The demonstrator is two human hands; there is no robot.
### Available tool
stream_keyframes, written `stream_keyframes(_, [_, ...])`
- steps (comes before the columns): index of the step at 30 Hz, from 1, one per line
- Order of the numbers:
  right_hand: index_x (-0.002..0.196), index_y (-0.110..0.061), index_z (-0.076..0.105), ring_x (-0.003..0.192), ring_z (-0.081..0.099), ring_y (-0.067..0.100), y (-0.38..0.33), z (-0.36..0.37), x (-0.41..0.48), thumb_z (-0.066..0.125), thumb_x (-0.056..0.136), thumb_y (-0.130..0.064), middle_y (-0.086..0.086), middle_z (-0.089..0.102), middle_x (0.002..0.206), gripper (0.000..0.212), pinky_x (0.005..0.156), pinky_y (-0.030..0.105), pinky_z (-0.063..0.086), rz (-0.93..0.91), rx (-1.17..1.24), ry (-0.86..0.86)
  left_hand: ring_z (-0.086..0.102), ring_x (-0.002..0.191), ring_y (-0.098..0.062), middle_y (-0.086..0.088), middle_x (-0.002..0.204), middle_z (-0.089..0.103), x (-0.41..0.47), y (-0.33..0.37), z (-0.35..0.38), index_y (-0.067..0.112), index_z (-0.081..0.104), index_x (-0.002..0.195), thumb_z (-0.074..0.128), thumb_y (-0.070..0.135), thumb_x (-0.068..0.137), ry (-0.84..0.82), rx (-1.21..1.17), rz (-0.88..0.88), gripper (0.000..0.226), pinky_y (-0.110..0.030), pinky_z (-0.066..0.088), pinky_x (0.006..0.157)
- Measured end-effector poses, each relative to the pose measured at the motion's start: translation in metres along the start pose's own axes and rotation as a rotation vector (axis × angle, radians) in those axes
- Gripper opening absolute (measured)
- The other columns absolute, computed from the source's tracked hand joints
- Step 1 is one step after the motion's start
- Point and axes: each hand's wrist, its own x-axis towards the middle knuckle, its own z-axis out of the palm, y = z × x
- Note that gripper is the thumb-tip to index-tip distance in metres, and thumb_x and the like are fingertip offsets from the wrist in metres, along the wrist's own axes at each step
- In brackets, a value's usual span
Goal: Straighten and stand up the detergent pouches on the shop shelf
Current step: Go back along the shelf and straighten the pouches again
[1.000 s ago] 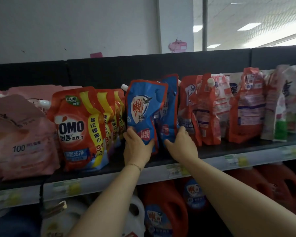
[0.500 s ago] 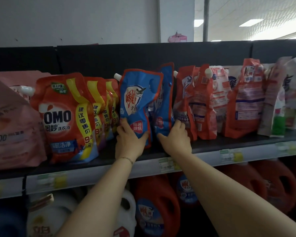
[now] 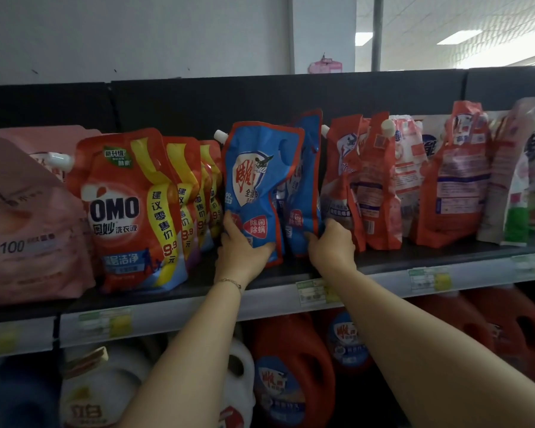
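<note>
Two soft, liquid-heavy packs, likely slick: left hand (image 3: 241,251) fingers curl round front blue pouch (image 3: 257,180) base, right hand (image 3: 331,247) fingers round rear blue pouch (image 3: 306,168). Grip low.

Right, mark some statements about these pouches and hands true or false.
1. The left hand grips the front blue pouch near its bottom. True.
2. The right hand rests on a price tag. False: it grips the rear blue pouch low down.
3. The OMO pouches stand left of the blue ones. True.
4. Cardboard boxes fill the row below. False: red jugs stand there.
</note>
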Motion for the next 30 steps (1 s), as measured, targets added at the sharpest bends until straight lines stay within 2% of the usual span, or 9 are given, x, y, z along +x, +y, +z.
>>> stream_keyframes(3, [0.103, -0.014, 0.056, 0.106, 0.052, 0.033, 0.006, -0.002, -0.012, 0.062, 0.091, -0.03, 0.007, 0.062, 0.109, 0.021, 0.082, 0.038, 0.043, -0.086, -0.028, 0.047, 0.044, 0.13, -0.032, -0.005, 0.147, 0.036, -0.001, 0.0, 0.001, 0.05, 0.003, 0.138, 0.072, 0.057, 0.052, -0.005, -0.007, -0.01, 0.111, -0.055, 0.042, 0.103])
stream_keyframes(5, [0.095, -0.015, 0.054, 0.097, 0.053, 0.026, 0.011, -0.004, -0.021, 0.066, 0.086, -0.032, 0.003, 0.063, 0.099, 0.022, 0.084, 0.038, 0.04, -0.211, -0.023, 0.146, 0.047, 0.127, -0.032, -0.005, 0.145, 0.039, 0.0, -0.001, 0.002, 0.053, 0.005, 0.135, 0.07, 0.06, 0.044, -0.005, -0.036, -0.011, 0.111, -0.055, 0.044, 0.101])
stream_keyframes(8, [0.1, -0.018, 0.05, 0.097, 0.055, 0.021, 0.011, -0.007, -0.027, 0.072, 0.075, -0.053, -0.003, 0.057, 0.099, 0.048, 0.09, 0.041, 0.037, -0.29, -0.04, 0.233, 0.048, 0.127, -0.031, -0.004, 0.144, 0.04, 0.001, -0.001, 0.004, 0.051, 0.007, 0.135, 0.065, 0.063, 0.04, 0.006, -0.046, -0.019, 0.112, -0.054, 0.046, 0.099])
stream_keyframes(12, [0.122, -0.02, 0.035, 0.111, 0.056, 0.028, 0.002, -0.007, -0.024, 0.065, 0.055, -0.084, 0.004, 0.055, 0.121, 0.097, 0.096, 0.05, 0.041, -0.166, -0.164, 0.042, 0.046, 0.127, -0.03, -0.005, 0.144, 0.039, -0.001, 0.003, 0.004, 0.047, 0.012, 0.135, 0.065, 0.057, 0.05, 0.034, -0.054, -0.017, 0.1, -0.053, 0.046, 0.1])
stream_keyframes(15, [0.141, -0.026, 0.016, 0.115, 0.056, 0.033, -0.004, -0.007, -0.018, 0.068, 0.047, -0.085, 0.008, 0.053, 0.131, 0.124, 0.097, 0.054, 0.044, -0.08, -0.089, -0.078, 0.05, 0.124, -0.03, -0.006, 0.139, 0.043, 0.002, 0.001, 0.004, 0.036, 0.02, 0.13, 0.07, 0.042, 0.062, 0.075, -0.083, -0.004, 0.085, -0.053, 0.047, 0.098])
stream_keyframes(17, [0.148, -0.034, 0.004, 0.121, 0.052, 0.035, -0.006, -0.007, -0.016, 0.073, 0.049, -0.081, 0.01, 0.047, 0.139, 0.129, 0.1, 0.055, 0.041, -0.054, -0.081, -0.101, 0.052, 0.12, -0.031, -0.008, 0.136, 0.044, 0.004, -0.001, 0.005, 0.029, 0.023, 0.128, 0.074, 0.033, 0.068, 0.109, -0.058, 0.006, 0.079, -0.052, 0.049, 0.095])
stream_keyframes(21, [0.147, -0.038, 0.01, 0.118, 0.054, 0.034, -0.004, -0.005, -0.013, 0.076, 0.053, -0.074, 0.007, 0.051, 0.136, 0.12, 0.1, 0.055, 0.043, -0.072, 0.007, -0.099, 0.051, 0.12, -0.032, -0.008, 0.136, 0.04, 0.006, -0.004, 0.007, 0.023, 0.025, 0.128, 0.077, 0.034, 0.067, 0.132, -0.018, 0.03, 0.081, -0.052, 0.05, 0.095])
stream_keyframes(26, [0.128, -0.04, 0.037, 0.105, 0.062, 0.029, 0.003, 0.0, -0.011, 0.073, 0.066, -0.063, -0.001, 0.064, 0.115, 0.076, 0.089, 0.049, 0.053, -0.104, 0.146, -0.053, 0.049, 0.122, -0.033, -0.01, 0.139, 0.036, 0.006, -0.003, 0.007, 0.022, 0.026, 0.128, 0.082, 0.035, 0.066, 0.138, 0.009, 0.048, 0.084, -0.052, 0.05, 0.095])
stream_keyframes(30, [0.135, -0.036, 0.038, 0.101, 0.063, 0.031, 0.011, -0.001, -0.013, 0.068, 0.08, -0.056, 0.003, 0.068, 0.11, 0.065, 0.085, 0.047, 0.054, -0.149, 0.133, 0.047, 0.043, 0.129, -0.033, -0.012, 0.142, 0.033, 0.008, -0.003, 0.007, 0.02, 0.026, 0.135, 0.087, 0.039, 0.061, 0.112, 0.05, 0.035, 0.097, -0.053, 0.044, 0.102])
